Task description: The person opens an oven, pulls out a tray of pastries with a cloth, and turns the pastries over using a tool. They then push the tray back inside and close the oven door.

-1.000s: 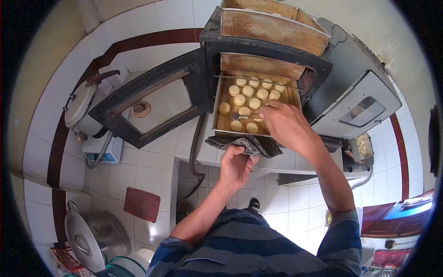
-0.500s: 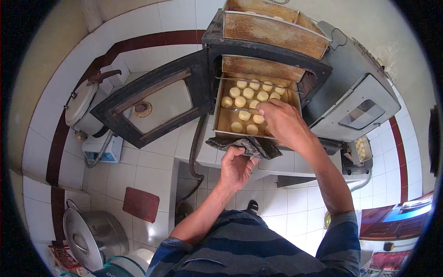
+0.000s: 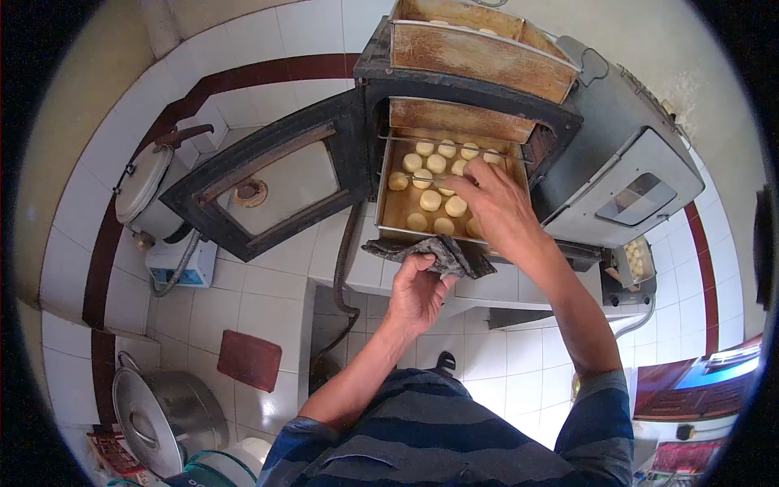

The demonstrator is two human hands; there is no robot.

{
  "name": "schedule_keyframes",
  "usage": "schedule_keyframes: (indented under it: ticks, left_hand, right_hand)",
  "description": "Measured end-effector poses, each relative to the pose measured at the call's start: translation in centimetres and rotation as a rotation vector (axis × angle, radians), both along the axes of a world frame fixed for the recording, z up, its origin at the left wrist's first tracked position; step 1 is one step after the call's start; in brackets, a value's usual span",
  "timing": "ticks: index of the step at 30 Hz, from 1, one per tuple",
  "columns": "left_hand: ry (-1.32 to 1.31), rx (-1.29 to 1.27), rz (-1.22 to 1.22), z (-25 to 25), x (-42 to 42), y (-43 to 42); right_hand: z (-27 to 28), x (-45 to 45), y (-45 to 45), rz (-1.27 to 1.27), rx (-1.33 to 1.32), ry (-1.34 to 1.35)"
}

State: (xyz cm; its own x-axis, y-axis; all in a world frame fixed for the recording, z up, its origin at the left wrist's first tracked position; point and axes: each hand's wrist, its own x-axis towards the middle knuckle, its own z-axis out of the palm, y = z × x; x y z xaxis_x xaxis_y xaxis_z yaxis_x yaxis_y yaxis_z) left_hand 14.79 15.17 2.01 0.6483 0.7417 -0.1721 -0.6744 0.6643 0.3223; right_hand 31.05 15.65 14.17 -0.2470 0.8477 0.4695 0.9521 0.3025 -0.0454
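Discs of pale yellow dough (image 3: 431, 200) filled loose rows in the browned, rectangular metal tray (image 3: 398, 213), out at the mouth of the black metal oven (image 3: 454, 88), and right above them was the right hand (image 3: 499, 199), fingers closed round a slim metal utensil (image 3: 423, 178) that pointed left across the rows! Down at the front rim of the tray, the left hand (image 3: 416, 299) had a crumpled, dark grey cloth (image 3: 442, 255) pinched fast, thumb on top, while the oven's black-framed door (image 3: 288, 174) with its pale panel stood wide open to the left.
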Motion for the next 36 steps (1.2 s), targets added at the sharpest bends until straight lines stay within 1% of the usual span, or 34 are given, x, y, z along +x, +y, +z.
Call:
schedule_keyframes:
  ticks: [11,13,17,19,20,21,23,27,29,33,35,36]
  left_hand:
    - [0.187,0.041,0.098,1.3,1.6,-0.1]
    - [0.257,0.044,0.09,1.3,1.8,0.1]
    - [0.326,0.036,0.132,2.5,2.2,-0.4]
    - [0.369,0.03,0.157,2.7,2.5,-0.4]
    - [0.366,0.035,0.153,2.8,2.7,-0.3]
    - [0.381,0.033,0.161,2.9,2.7,-0.3]
    - [0.395,0.037,0.16,3.1,2.9,-0.2]
    - [0.461,0.035,0.147,2.1,3.2,0.4]
    - [0.41,0.032,0.169,1.4,3.1,0.6]
    - [0.386,0.016,0.135,1.0,2.1,0.6]
    - [0.431,0.016,0.12,1.6,1.3,0.3]
    - [0.416,-0.004,0.147,2.2,1.0,0.2]
  right_hand:
    - [0.2,0.2,-3.1,-0.032,-0.072,0.011]
    - [0.7,0.6,-4.1,-0.096,-0.033,0.11]
    - [1.5,2.7,-7.6,-0.119,0.042,0.204]
    - [1.4,3.8,-9.6,-0.217,0.098,0.357]
    - [0.7,4.8,-10.6,-0.206,0.106,0.456]
    - [0.0,5.4,-11.6,-0.211,0.111,0.454]
    - [-1.4,6.2,-13.7,-0.296,0.091,0.636]
    - [-4.4,7.4,-17.0,-0.343,0.16,0.691]
    - [-5.7,7.6,-18.5,-0.471,0.082,0.926]
    - [-8.3,8.1,-20.5,-0.471,0.033,1.033]
    - [-9.2,8.1,-21.0,-0.464,-0.078,1.171]
    - [-10.3,8.4,-21.2,-0.455,-0.073,1.105]
